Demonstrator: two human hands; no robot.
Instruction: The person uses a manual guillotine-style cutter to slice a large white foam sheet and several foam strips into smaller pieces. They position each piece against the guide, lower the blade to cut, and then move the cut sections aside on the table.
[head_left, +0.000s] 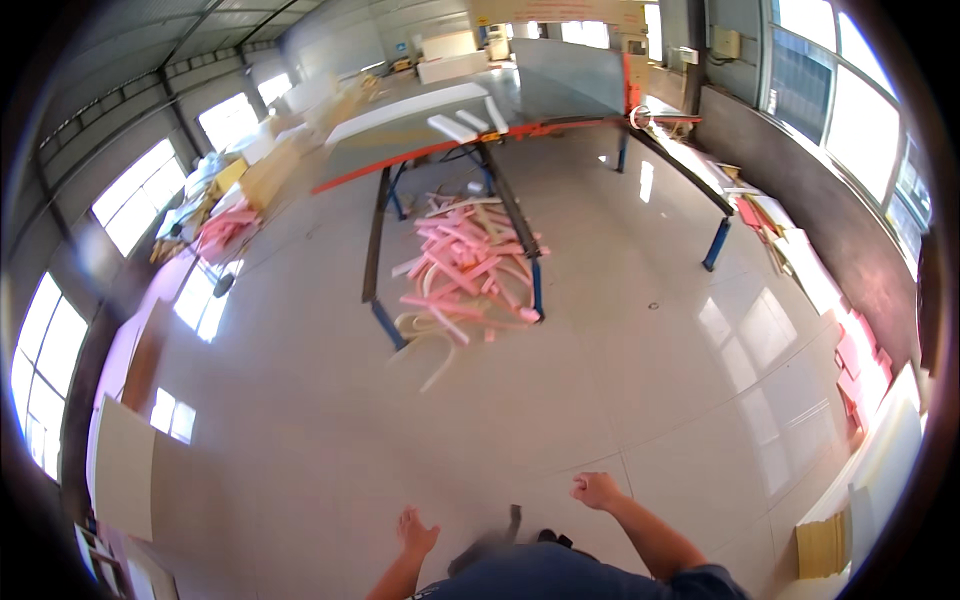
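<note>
While I look down through the head camera, the scene runs near to far like this:

Left hand: my left hand (416, 532) hangs low at the bottom of the view, fingers spread and slack, gripping nothing.
Right hand: my right hand (597, 489) is lifted a little out to the side, fingers curled loosely inward; it holds nothing, as far as I can tell.
Floor: pale glossy floor tiles (520, 410) lie under both hands, with bright window reflections.
Foam offcuts: a loose heap of pink foam strips (470, 268), well apart from my hands, lies under the near end of the table, probably where trimmings dropped.
Cutting table: a long grey cutting table (480, 110) with an orange edge and blue legs stands beyond, white foam pieces resting on top.
Sides: stacked foam sheets (850, 340) lean along the right wall, likely kept clear of the walkway.
</note>
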